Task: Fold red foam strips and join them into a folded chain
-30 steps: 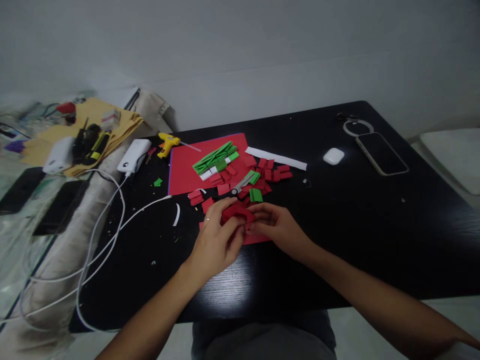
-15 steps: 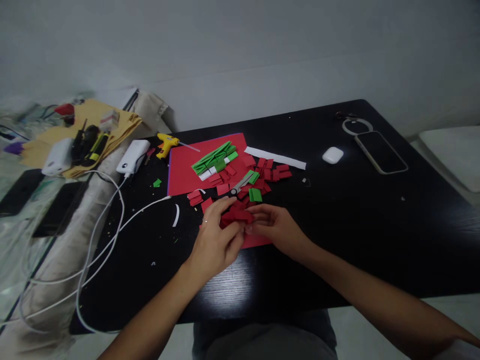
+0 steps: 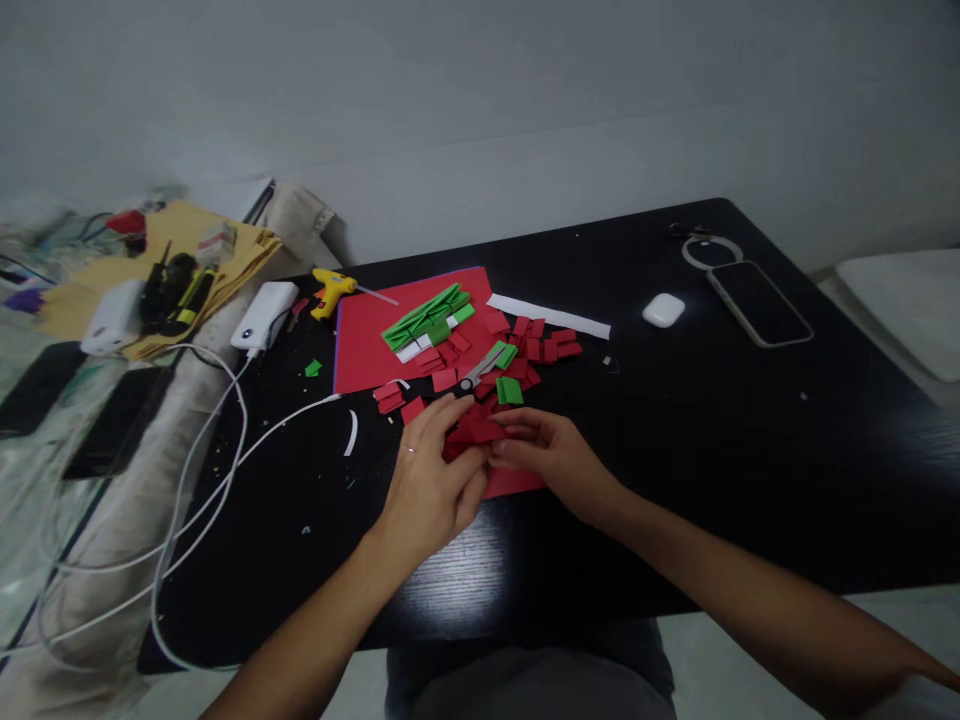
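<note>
Between my two hands is a piece of folded red paper (image 3: 480,430). My left hand (image 3: 435,475) curls around its left side, thumb and fingers closed on it. From the right, my right hand (image 3: 551,455) pinches its other end with the fingertips. Under my hands a red sheet (image 3: 514,484) partly shows. Just beyond lie scissors (image 3: 484,367), their handles partly hidden among small folded red papers (image 3: 534,348), and a green folded paper (image 3: 509,391). Farther back, a bundle of green folded strips (image 3: 427,318) rests on a larger red sheet (image 3: 360,345).
A yellow glue gun (image 3: 331,290) lies at the back left, near a white power bank (image 3: 264,314) with a white cable (image 3: 244,420). A white paper strip (image 3: 551,316) is behind the red pieces. To the right are a white earbud case (image 3: 664,310) and a phone (image 3: 760,304).
The red paper between my fingers has tilted slightly, showing more of its upper face. Both hands stay in nearly the same place.
</note>
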Motion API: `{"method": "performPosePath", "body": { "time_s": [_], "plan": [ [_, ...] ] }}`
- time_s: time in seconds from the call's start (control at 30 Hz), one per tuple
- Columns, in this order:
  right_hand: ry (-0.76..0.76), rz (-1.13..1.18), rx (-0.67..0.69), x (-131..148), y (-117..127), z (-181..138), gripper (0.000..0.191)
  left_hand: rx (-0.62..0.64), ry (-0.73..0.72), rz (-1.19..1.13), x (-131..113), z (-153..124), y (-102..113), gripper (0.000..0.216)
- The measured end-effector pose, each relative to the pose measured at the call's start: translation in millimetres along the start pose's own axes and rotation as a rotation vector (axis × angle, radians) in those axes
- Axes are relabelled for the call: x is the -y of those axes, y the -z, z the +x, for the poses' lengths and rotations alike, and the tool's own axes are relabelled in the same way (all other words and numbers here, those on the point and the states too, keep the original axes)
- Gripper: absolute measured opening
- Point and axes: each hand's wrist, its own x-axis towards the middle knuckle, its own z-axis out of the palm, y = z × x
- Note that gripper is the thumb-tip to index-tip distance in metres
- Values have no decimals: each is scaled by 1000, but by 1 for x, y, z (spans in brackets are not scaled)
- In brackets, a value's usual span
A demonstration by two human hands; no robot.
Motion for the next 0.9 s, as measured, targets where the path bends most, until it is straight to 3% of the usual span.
{"method": "performPosePath", "body": {
  "time_s": [0.13,0.2,0.33,0.47,0.6,0.73,0.9],
  "plan": [
    [19,8,-14,-2,-1,0,32,-11,-34,-30,0,-1,1,23],
    [13,11,8,0,-2,-1,32,-76,-52,-99,-1,-1,2,31],
    [-34,117,102,6,-1,-1,36,-179,69,-282,5,0,3,58],
    [-120,246,170,12,0,0,30,-57,254,-439,15,2,2,56],
    [-184,285,170,12,0,0,27,74,376,-826,17,3,0,49],
    [-191,278,105,8,0,0,36,91,465,-1011,12,4,0,39],
    [-84,242,50,3,-1,0,47,109,587,-1153,8,2,-2,44]
  ]
}}
